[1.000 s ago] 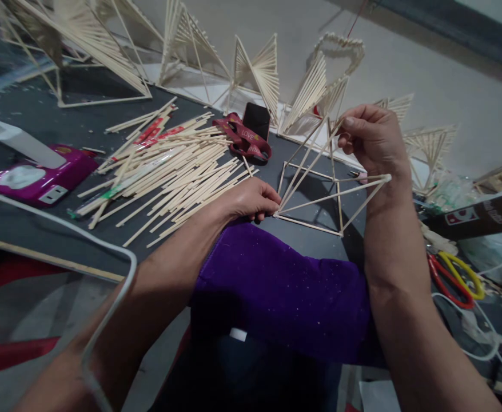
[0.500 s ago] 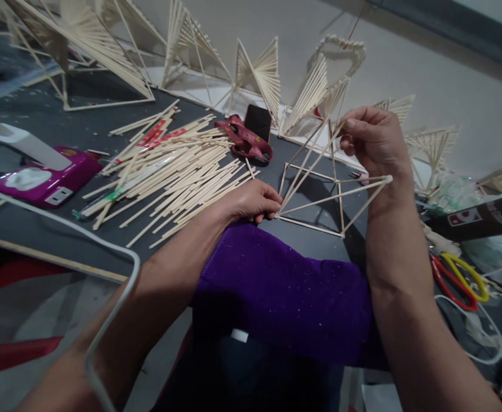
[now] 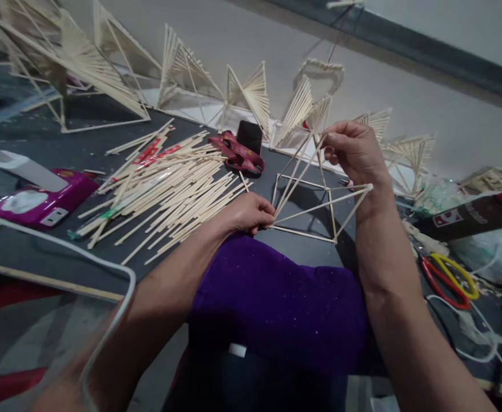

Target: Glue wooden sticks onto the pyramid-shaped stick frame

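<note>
A small open frame of thin wooden sticks (image 3: 303,234) stands on the dark table in front of me. My left hand (image 3: 254,213) is closed at its near left corner, thumb and fingertips pinching where the sticks meet. From that corner a slanting wooden stick (image 3: 299,181) rises to the right. Its upper end is pinched between the thumb and fingers of my right hand (image 3: 354,150), close to the frame's top. Another frame corner juts out by my right wrist. Exactly what the left fingertips cover is hidden.
Loose sticks (image 3: 182,191) lie in a pile at left, beside a purple glue-gun stand (image 3: 40,200). A red lanyard (image 3: 242,157) and a dark phone-like object (image 3: 250,137) sit behind. Finished stick models (image 3: 251,94) line the wall. Scissors (image 3: 446,280) and a spray can (image 3: 469,217) are right.
The camera view has shifted slightly, so the hands and the models sit a little lower and to the left. Both hands keep their grips on the frame and stick.
</note>
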`<state>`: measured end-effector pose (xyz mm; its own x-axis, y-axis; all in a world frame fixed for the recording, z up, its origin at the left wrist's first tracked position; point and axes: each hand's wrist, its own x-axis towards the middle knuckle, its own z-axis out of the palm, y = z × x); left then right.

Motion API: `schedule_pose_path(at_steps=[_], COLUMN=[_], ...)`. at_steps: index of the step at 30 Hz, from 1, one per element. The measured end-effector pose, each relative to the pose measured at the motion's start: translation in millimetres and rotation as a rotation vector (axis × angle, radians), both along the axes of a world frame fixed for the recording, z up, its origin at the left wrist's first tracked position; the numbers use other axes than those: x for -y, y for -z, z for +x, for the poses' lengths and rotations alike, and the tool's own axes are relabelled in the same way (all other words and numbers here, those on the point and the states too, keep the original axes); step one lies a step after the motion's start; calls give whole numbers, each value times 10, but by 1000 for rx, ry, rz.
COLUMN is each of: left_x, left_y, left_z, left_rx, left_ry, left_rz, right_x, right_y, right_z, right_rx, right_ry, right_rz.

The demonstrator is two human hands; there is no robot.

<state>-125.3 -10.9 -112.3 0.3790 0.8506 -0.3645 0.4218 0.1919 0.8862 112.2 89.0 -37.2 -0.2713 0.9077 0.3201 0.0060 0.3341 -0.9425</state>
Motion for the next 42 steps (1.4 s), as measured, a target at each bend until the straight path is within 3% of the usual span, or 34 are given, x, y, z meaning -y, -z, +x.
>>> schedule_pose_path(at_steps=[16,42], left_x=[-8,30], left_y=[57,-44], left_z=[-21,20], left_rx=[-31,-71], left_ry=[13,-22], left_rz=[46,29], right_x=[-34,-55], right_y=[37,45], right_z=[-117,-177], right_rx=[-24,-48], right_ry=[70,92], right_rz=[23,14])
